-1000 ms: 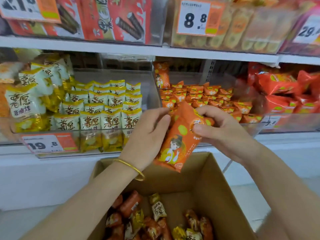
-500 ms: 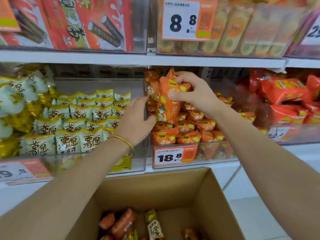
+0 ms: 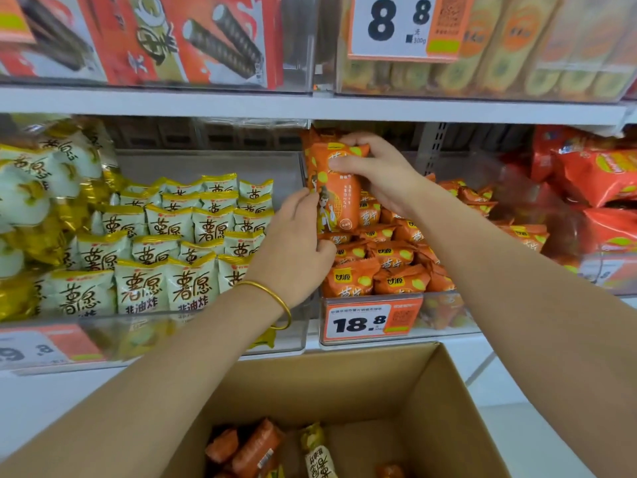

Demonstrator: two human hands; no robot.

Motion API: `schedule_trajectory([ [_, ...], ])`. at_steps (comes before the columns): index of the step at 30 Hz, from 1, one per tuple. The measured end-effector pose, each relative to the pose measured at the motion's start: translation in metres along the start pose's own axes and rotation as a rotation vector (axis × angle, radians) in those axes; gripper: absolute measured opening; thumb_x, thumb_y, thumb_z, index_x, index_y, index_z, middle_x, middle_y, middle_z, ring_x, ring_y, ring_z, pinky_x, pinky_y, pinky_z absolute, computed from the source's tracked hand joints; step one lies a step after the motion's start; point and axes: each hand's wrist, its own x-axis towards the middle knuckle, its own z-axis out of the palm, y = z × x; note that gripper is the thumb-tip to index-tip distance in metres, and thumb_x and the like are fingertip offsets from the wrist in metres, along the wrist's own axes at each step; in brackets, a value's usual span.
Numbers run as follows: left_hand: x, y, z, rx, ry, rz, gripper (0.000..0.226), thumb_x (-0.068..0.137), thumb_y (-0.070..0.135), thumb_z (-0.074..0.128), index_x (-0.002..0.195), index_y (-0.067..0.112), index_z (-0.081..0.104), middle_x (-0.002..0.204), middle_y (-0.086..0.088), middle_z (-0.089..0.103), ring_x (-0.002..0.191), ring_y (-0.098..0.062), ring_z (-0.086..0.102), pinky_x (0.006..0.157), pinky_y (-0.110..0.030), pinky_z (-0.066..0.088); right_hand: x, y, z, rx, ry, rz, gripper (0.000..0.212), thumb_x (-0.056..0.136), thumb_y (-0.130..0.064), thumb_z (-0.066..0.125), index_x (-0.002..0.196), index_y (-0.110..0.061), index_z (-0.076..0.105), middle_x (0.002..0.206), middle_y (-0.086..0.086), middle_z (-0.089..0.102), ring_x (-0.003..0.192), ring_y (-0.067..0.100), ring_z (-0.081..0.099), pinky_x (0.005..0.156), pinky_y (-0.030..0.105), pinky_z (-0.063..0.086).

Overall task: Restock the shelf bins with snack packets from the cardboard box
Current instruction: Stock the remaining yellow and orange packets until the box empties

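Right hand (image 3: 375, 174) grips orange packet (image 3: 339, 201) top, left hand (image 3: 296, 250) holds its lower edge | cardboard box (image 3: 310, 388) cut off below | I see white shelf (image 3: 310, 106)

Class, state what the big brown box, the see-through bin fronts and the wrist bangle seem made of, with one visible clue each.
Brown open box: matte cardboard, plain tan folded walls. Transparent shelf bin front: glossy rigid plastic, probably acrylic; packets show through. Thin gold-coloured bangle: apparently polished metal; bright highlights.

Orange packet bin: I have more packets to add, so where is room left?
Free: the back right, between the right hand gripping the large packet and the red bags, above the low small packets. Crowded: the front, piled behind the 18.8 tag.
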Motion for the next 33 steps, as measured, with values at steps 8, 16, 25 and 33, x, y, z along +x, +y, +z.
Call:
schedule_trajectory([
  [8,0.004,-0.001,-0.007,0.058,-0.063,0.000,0.065,0.089,0.018,0.052,0.148,0.009,0.024,0.152,-0.005,0.026,0.140,-0.016,0.023,0.113,-0.026,0.021,-0.014,-0.010,-0.008,-0.067,0.053,-0.033,0.048,0.081,-0.015,0.074,0.126,-0.016,0.055,0.111,-0.004,0.060,0.103,0.012,0.061,0.085,0.030,0.055],
  [16,0.002,-0.002,-0.010,0.062,-0.069,0.019,0.064,0.089,0.020,0.054,0.146,0.009,0.027,0.150,-0.006,0.030,0.136,-0.016,0.029,0.108,-0.023,0.025,-0.019,-0.005,0.027,-0.184,0.408,-0.046,0.061,0.083,-0.026,0.073,0.132,-0.006,0.043,0.107,0.001,0.058,0.096,0.011,0.057,0.080,0.020,0.049],
  [25,0.000,0.000,-0.011,0.083,-0.082,0.011,0.065,0.089,0.021,0.052,0.147,0.010,0.026,0.152,-0.006,0.026,0.136,-0.019,0.032,0.110,-0.029,0.030,-0.045,-0.002,0.035,-0.355,0.211,0.053,0.047,0.086,-0.034,0.068,0.124,-0.011,0.050,0.112,0.001,0.058,0.101,0.012,0.054,0.081,0.024,0.041],
  [33,0.000,-0.001,-0.012,0.107,-0.078,0.006,0.066,0.091,0.023,0.051,0.149,0.011,0.021,0.155,-0.005,0.020,0.139,-0.018,0.029,0.109,-0.029,0.030,-0.036,0.001,0.036,-0.321,0.293,-0.006,0.052,0.084,-0.031,0.072,0.126,-0.010,0.050,0.124,0.005,0.060,0.113,0.019,0.056,0.092,0.029,0.046],
])
